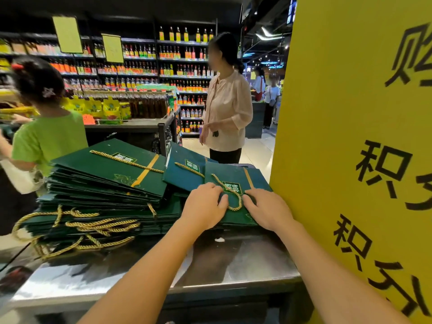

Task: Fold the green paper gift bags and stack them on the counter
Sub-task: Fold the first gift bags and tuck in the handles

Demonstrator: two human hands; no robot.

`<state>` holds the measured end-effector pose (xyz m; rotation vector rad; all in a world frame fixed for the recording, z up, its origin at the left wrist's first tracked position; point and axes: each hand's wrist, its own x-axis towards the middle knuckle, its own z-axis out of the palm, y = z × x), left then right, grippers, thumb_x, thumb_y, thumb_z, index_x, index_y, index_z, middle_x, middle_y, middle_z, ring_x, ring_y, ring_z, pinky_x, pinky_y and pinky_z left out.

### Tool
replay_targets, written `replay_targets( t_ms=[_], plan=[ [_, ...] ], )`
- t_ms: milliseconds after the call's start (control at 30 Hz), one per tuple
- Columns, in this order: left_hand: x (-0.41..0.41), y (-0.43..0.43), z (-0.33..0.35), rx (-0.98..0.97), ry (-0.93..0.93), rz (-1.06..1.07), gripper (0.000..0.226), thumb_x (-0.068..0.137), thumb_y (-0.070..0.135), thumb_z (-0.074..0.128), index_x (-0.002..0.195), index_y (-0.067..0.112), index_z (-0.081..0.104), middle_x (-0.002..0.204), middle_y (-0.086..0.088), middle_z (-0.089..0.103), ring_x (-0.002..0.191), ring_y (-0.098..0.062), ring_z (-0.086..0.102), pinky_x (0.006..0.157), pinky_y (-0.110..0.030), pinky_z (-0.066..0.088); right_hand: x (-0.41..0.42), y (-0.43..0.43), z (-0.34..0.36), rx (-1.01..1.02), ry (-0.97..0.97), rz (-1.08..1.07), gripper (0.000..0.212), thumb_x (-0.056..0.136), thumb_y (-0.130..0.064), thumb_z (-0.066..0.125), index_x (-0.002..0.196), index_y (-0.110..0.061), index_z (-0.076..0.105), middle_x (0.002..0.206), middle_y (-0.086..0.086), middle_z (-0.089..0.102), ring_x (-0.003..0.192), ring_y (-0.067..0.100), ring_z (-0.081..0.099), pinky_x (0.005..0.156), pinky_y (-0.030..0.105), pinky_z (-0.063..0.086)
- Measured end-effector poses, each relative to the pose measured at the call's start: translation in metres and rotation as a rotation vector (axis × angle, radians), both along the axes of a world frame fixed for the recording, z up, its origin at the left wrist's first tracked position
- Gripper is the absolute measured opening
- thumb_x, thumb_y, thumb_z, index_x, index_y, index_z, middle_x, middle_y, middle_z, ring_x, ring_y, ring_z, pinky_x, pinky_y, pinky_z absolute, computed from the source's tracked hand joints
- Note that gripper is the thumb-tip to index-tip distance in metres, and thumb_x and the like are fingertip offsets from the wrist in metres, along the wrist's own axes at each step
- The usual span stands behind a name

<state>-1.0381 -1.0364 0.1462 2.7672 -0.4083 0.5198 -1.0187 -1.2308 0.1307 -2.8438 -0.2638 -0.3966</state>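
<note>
On steel counter (233, 260), flat bag (260, 183), twisted cord (233, 209)

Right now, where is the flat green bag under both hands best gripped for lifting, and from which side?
Probably by its near edge, pinched from the person's side. The green bag lies flat with that edge facing them, the yellow sign crowds its right edge, and the loose rope handle would let it swing.

Both bare forearms reach forward, left hand (203, 206) and right hand (267, 210) palm-down close together — thumbs pointing inward, left fingers loosely bent, right fingers spread and nearly flat.
</note>
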Motion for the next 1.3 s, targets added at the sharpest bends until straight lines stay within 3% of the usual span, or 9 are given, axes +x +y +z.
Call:
replay_targets(
  t_ms=[67,167,367,633,733,867,1167,1233,1300],
  plan=[
    [-0.007,0.012,0.016,-0.019,-0.027,0.045,0.033,0.102,0.037,0.046,0.113,0.016,0.068,0.113,-0.004,0.064,0.102,-0.025,0.058,0.089,-0.041,0.049,-0.005,0.002,0.006,0.024,-0.097,-0.035,0.042,0.105,-0.047,0.035,0.104,-0.025,0.071,0.095,-0.003,0.073,0.085,0.018,0.063,0.079,0.035,0.05],
    [-0.011,0.035,0.042,-0.077,-0.08,0.14,0.028,0.1,0.034,0.051,0.112,0.016,0.069,0.11,-0.005,0.064,0.097,-0.027,0.06,0.083,-0.04,0.051,-0.012,0.014,0.014,0.04,-0.158,-0.016,0.042,0.103,-0.053,0.036,0.099,-0.026,0.068,0.085,-0.006,0.068,0.079,0.019,0.062,0.075,0.035,0.052],
    [-0.017,0.072,0.083,-0.073,-0.027,0.302,0.02,0.096,0.025,0.059,0.108,0.011,0.068,0.104,-0.01,0.07,0.092,-0.032,0.065,0.073,-0.036,0.052,-0.011,0.037,0.002,0.007,-0.018,0.106,0.066,0.099,-0.07,0.027,0.148,-0.031,0.049,0.144,-0.008,0.056,0.13,0.017,0.052,0.108,0.043,0.045],
    [-0.006,0.097,0.094,0.184,0.189,0.583,0.061,0.089,0.065,0.062,0.119,0.012,0.055,0.132,-0.014,0.059,0.132,-0.038,0.045,0.106,-0.047,0.038,-0.016,0.037,-0.006,0.0,-0.01,0.096,0.063,0.101,-0.066,0.031,0.151,-0.031,0.045,0.148,-0.008,0.052,0.136,0.015,0.046,0.117,0.04,0.035],
    [-0.001,0.093,0.09,0.191,0.225,0.586,0.064,0.088,0.066,0.064,0.124,0.013,0.058,0.138,-0.014,0.054,0.137,-0.038,0.039,0.111,-0.049,0.032,-0.018,0.038,-0.005,0.007,-0.009,0.094,0.062,0.101,-0.065,0.031,0.151,-0.032,0.044,0.148,-0.008,0.051,0.136,0.015,0.045,0.115,0.039,0.033],
    [0.004,0.087,0.091,-0.038,0.294,0.568,0.05,0.088,0.06,0.067,0.102,0.014,0.052,0.132,-0.014,0.057,0.135,-0.037,0.039,0.11,-0.049,0.032,-0.018,0.038,-0.004,0.009,-0.004,0.092,0.062,0.101,-0.065,0.032,0.152,-0.031,0.044,0.148,-0.009,0.051,0.135,0.014,0.045,0.115,0.039,0.034],
    [0.011,0.088,0.094,-0.399,0.341,0.51,0.048,0.085,0.047,0.077,0.105,0.008,0.058,0.121,-0.023,0.063,0.12,-0.042,0.055,0.106,-0.052,0.041,-0.016,0.038,-0.001,0.036,0.008,0.101,0.062,0.101,-0.065,0.033,0.151,-0.03,0.046,0.147,-0.009,0.052,0.135,0.014,0.046,0.115,0.039,0.035],
    [0.009,0.089,0.096,-0.525,0.341,0.43,0.047,0.086,0.038,0.078,0.109,0.002,0.059,0.107,-0.023,0.063,0.102,-0.036,0.061,0.089,-0.045,0.051,-0.017,0.037,0.001,0.045,0.01,0.103,0.062,0.101,-0.065,0.034,0.151,-0.03,0.046,0.148,-0.008,0.052,0.136,0.015,0.046,0.115,0.039,0.035],
    [0.003,0.087,0.1,-0.599,0.319,0.364,0.034,0.089,0.028,0.076,0.099,0.0,0.058,0.087,-0.015,0.056,0.08,-0.025,0.054,0.066,-0.032,0.043,-0.017,0.036,0.003,0.054,0.009,0.104,0.061,0.101,-0.064,0.034,0.15,-0.029,0.046,0.149,-0.009,0.051,0.137,0.015,0.045,0.115,0.039,0.035]
  ],
)
